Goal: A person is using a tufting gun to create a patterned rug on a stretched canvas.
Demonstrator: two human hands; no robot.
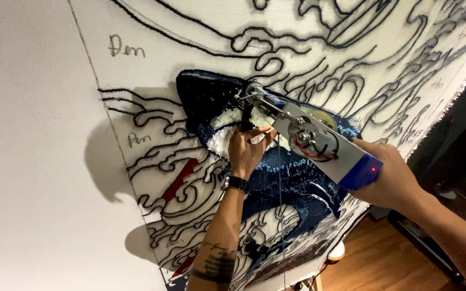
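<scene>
Against the stretched cloth [39,161], both hands press a tufting gun [308,137].

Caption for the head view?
Both hands, left and right, steer a tufting gun across outlined cloth, filling navy yarn.

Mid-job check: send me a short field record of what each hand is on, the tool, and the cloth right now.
Left hand: grips the black front handle of the tool; black wristwatch on the wrist.
Right hand: holds the tool's blue rear end.
Tool: white-and-blue handheld tufting gun, motor exposed, tip against the cloth.
Cloth: white stretched fabric with black outlined wave drawing.
Filled area: dark blue tufted patch around the tip.
Floor: brown wooden boards, lower right.
</scene>
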